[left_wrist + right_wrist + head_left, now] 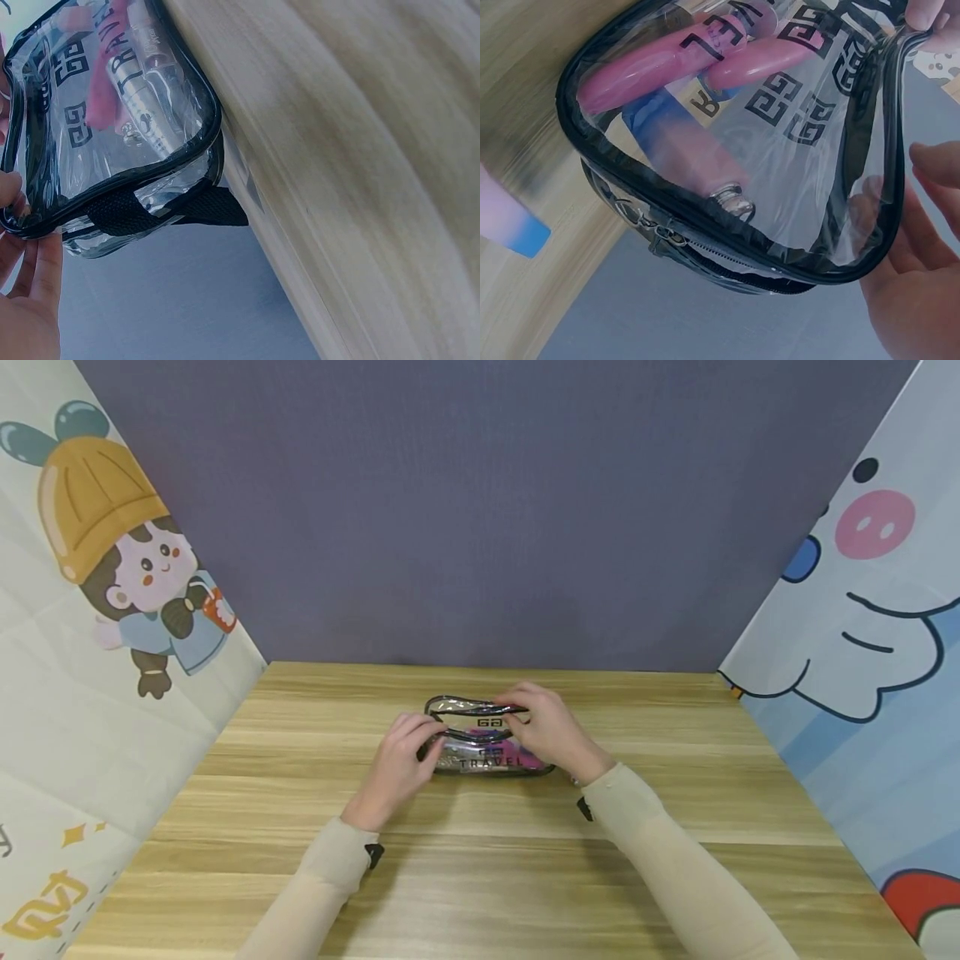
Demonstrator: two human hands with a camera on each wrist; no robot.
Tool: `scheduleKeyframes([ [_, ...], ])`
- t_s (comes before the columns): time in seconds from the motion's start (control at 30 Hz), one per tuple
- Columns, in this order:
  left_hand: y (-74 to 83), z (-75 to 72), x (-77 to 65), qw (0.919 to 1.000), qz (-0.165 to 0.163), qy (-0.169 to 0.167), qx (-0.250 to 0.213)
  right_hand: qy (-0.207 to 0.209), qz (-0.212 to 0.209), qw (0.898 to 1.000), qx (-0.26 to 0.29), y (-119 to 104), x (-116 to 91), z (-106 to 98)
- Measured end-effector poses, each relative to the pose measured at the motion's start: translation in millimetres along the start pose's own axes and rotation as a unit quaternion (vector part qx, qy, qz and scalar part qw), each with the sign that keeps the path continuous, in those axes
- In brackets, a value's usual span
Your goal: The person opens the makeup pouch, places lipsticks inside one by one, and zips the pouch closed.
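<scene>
A clear zip pouch [491, 763] with black trim and "TRAVEL" lettering stands on the table, its top gaping. My left hand [401, 756] pinches the rim at the pouch's left end. At the right end my right hand [551, 732] holds the upper edge, with thumb and fingers on either side. Through the clear plastic in the right wrist view I see pink tubes [660, 64] and a blue-and-pink tube [686, 142] with a silvery end. A silver tube [142, 101] shows through in the left wrist view. The zip [727, 259] runs along the top edge.
A pink-and-blue object [510, 217] lies partly in view outside the pouch in the right wrist view. The wood-grain table [480, 877] ends at a grey-purple panel [480, 527] behind. Cartoon-printed sheets [45, 652] hang on both sides.
</scene>
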State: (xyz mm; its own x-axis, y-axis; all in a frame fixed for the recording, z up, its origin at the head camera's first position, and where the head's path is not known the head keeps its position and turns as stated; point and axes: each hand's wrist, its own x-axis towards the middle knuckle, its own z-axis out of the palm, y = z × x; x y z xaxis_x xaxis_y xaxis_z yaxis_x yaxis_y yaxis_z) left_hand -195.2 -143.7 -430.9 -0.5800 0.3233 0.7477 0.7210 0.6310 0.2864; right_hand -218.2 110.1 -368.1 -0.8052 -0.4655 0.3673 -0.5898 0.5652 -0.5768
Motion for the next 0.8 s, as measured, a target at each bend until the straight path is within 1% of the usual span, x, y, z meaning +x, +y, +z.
scheduleKeyframes([
  [0.23,-0.9,-0.2,-0.1,1.0,-0.003,0.0,-0.002,0.001,0.003,1.0,-0.021,1.8,-2.2,-3.2],
  [0.47,0.7,-0.1,-0.5,1.0,-0.003,-0.002,-0.003,0.002,0.003,1.0,-0.025,4.3,-4.4,-9.4],
  [0.63,1.9,-1.5,0.8,0.9999,-0.009,-0.007,-0.005,0.016,-0.004,0.999,-0.03,6.3,-4.6,-17.0],
  [0.8,1.4,-1.5,1.1,0.9999,-0.009,-0.007,-0.003,0.028,0.003,0.999,-0.025,8.8,-6.1,-24.1],
])
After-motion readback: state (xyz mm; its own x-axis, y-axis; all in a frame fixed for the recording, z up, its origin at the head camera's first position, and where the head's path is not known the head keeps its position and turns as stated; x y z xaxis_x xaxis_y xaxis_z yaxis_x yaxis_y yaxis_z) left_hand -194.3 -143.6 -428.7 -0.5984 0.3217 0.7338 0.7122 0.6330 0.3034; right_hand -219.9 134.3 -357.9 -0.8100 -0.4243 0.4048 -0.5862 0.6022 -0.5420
